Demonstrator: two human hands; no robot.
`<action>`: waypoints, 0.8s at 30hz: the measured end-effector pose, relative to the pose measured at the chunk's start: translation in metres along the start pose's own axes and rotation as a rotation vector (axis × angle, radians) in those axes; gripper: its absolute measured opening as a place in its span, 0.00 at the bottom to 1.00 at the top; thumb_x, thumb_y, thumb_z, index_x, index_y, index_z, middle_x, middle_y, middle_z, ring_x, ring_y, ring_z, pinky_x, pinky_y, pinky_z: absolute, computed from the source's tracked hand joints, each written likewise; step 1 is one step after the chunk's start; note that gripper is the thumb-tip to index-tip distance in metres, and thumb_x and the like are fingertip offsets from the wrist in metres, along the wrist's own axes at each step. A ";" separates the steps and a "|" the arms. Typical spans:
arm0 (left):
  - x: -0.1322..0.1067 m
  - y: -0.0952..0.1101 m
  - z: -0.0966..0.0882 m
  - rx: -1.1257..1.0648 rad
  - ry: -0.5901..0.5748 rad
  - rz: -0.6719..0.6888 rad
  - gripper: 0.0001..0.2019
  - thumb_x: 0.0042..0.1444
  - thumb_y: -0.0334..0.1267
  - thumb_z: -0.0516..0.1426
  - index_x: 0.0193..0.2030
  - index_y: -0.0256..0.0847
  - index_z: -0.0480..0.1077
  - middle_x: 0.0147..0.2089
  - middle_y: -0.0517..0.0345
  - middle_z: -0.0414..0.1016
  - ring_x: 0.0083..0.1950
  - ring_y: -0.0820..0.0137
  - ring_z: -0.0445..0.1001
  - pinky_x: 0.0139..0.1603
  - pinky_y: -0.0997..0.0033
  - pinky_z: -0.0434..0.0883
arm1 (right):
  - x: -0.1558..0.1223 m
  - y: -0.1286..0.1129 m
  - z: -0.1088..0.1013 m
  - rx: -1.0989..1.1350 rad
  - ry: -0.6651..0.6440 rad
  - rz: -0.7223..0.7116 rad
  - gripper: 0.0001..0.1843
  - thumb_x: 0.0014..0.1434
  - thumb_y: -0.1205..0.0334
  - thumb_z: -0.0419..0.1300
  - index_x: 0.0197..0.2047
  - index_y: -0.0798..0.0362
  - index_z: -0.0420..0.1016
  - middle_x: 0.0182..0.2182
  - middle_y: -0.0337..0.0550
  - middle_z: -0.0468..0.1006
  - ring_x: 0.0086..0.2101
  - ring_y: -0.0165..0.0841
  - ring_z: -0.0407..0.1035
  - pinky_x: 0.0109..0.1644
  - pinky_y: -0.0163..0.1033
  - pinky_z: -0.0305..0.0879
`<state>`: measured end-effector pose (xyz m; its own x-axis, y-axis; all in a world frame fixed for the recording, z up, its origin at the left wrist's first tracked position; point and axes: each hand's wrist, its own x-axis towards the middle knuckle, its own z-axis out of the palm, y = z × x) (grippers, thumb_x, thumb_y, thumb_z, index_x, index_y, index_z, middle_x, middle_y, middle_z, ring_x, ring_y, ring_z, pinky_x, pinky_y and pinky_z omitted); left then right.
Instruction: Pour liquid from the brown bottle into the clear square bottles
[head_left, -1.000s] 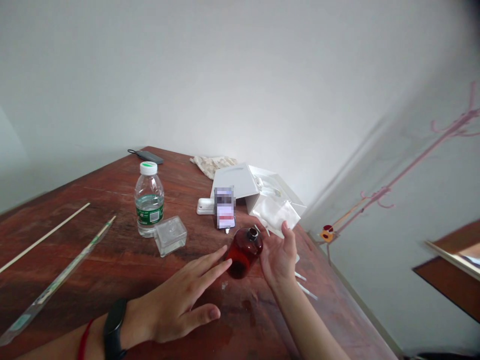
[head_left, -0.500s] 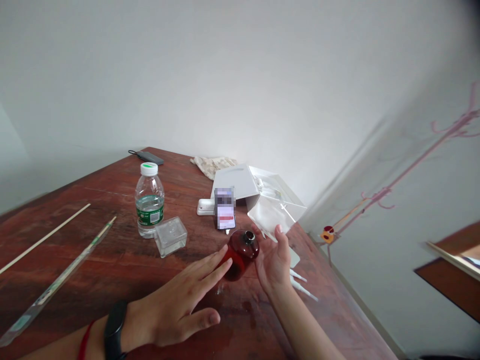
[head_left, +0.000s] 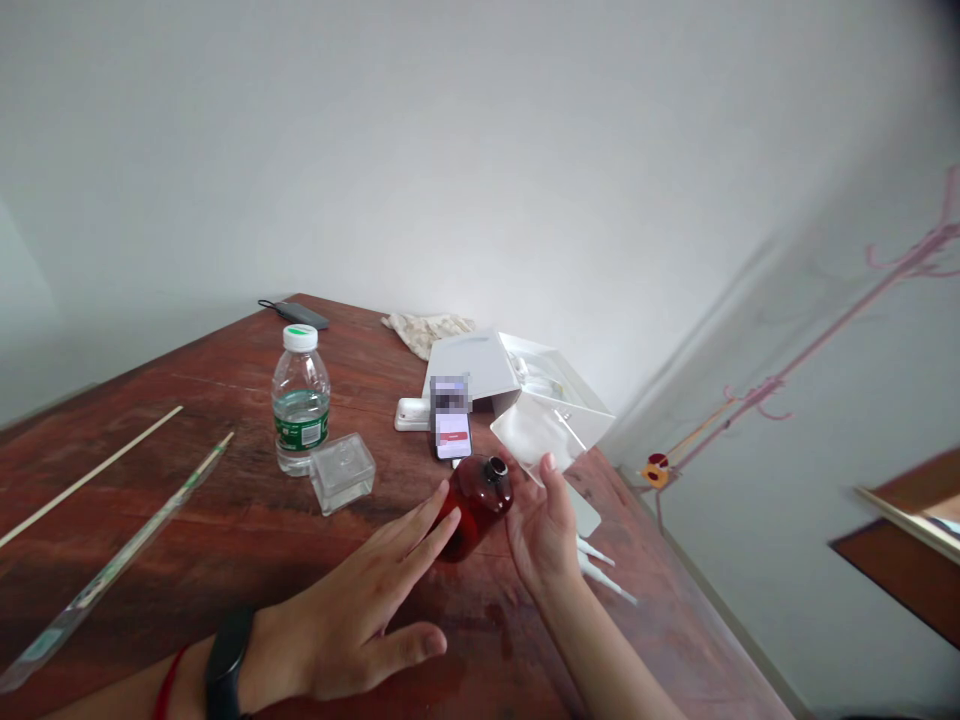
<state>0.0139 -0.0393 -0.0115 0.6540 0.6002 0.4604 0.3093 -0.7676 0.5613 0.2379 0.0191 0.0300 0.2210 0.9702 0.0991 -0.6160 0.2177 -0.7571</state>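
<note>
I see a dark red bottle [head_left: 474,510] tilted between the hands. The left hand [head_left: 367,590] is spread open, fingers against the bottle's left side; the right hand [head_left: 544,535], also open, is to its right, some fingers hidden. Just beyond it is a phone [head_left: 453,440].

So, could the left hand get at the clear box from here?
Probably yes: nothing seems to stand between the left hand and the clear box, though that hand seems to touch the brown bottle.

Home room, wooden table [head_left: 225,560], coat stand [head_left: 769,386]
</note>
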 end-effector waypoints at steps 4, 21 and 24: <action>0.000 -0.002 0.001 -0.007 -0.025 -0.043 0.42 0.74 0.61 0.46 0.82 0.56 0.24 0.85 0.52 0.28 0.83 0.46 0.43 0.79 0.39 0.54 | -0.003 0.005 0.000 -0.025 0.004 -0.010 0.25 0.53 0.46 0.75 0.50 0.51 0.82 0.42 0.45 0.89 0.49 0.44 0.82 0.64 0.54 0.74; 0.002 -0.011 0.006 0.012 0.104 -0.210 0.48 0.73 0.47 0.56 0.81 0.56 0.19 0.85 0.48 0.32 0.83 0.48 0.45 0.79 0.38 0.56 | -0.015 0.013 0.005 -0.026 -0.089 -0.032 0.31 0.57 0.52 0.75 0.62 0.48 0.78 0.55 0.46 0.85 0.53 0.45 0.80 0.65 0.53 0.71; 0.005 -0.013 0.007 -0.021 0.155 -0.237 0.48 0.73 0.47 0.56 0.81 0.54 0.21 0.85 0.46 0.38 0.82 0.48 0.49 0.79 0.39 0.56 | -0.017 0.014 0.005 -0.025 -0.110 -0.020 0.33 0.56 0.51 0.75 0.64 0.47 0.77 0.56 0.46 0.85 0.53 0.45 0.80 0.63 0.53 0.72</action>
<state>0.0175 -0.0282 -0.0211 0.4515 0.7910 0.4129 0.4259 -0.5977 0.6793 0.2217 0.0064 0.0215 0.1477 0.9718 0.1840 -0.5929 0.2359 -0.7699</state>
